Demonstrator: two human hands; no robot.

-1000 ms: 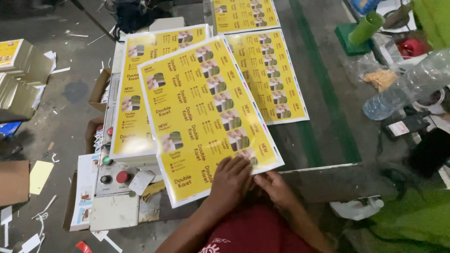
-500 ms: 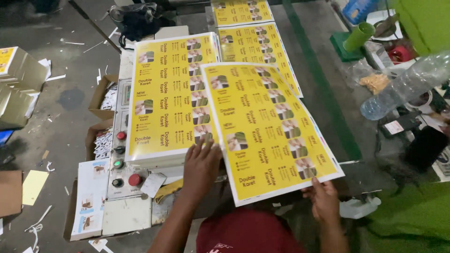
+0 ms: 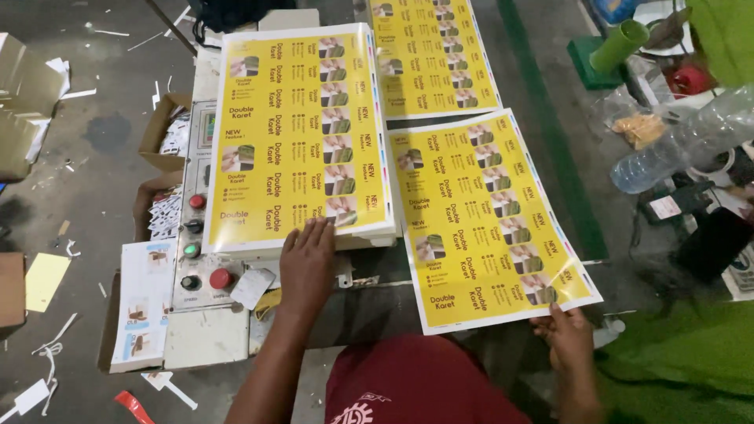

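Note:
My left hand (image 3: 308,257) lies flat, fingers spread, on the near edge of a thick stack of yellow printed sheets (image 3: 298,133) on the machine table. My right hand (image 3: 567,336) pinches the near right corner of a single yellow printed sheet (image 3: 487,220), which lies to the right of the stack. Each sheet carries rows of small product pictures and dark lettering. Another pile of the same yellow sheets (image 3: 436,51) sits farther back.
A control panel (image 3: 200,235) with red and green round buttons sits left of the stack. Cardboard boxes (image 3: 23,102) and paper scraps litter the floor at left. A clear plastic bottle (image 3: 683,145), a green cylinder (image 3: 620,45) and clutter stand at right.
The single sheet has moved from on top of the stack to the right, carried by my right hand. My left hand has settled on the stack's near edge.

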